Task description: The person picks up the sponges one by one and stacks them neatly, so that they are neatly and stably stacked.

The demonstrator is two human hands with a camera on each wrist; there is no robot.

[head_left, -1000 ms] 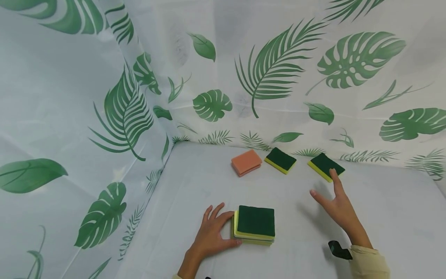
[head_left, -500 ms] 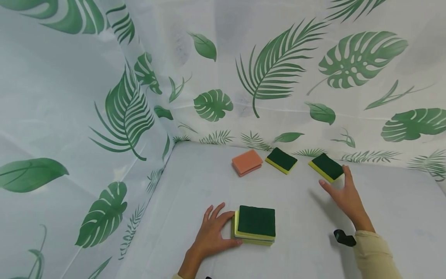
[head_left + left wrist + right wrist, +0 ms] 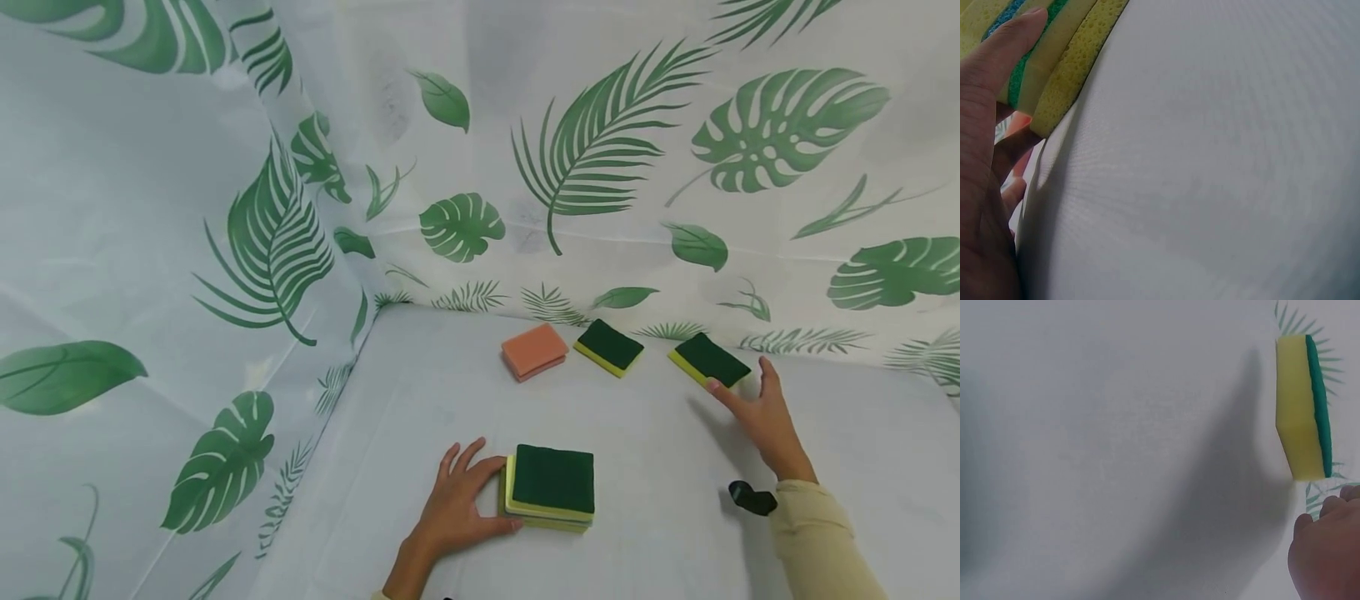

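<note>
Leaf-print backdrop (image 3: 480,150); left hand (image 3: 452,510), fingers gripping sponge stack (image 3: 553,479); right hand (image 3: 772,429), fingers parted beside green-yellow sponge (image 3: 710,358).

sponge (image 3: 711,359): green, yellow | block (image 3: 534,350): orange | backdrop (image 3: 600,283): white, green-leafed

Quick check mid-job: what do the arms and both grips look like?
The right grip and left grip are both ungloved. The right sleeve is plain pale beige, reaching the wrist, with a small black piece beside it. Of the left sleeve, only a pale edge shows.
</note>
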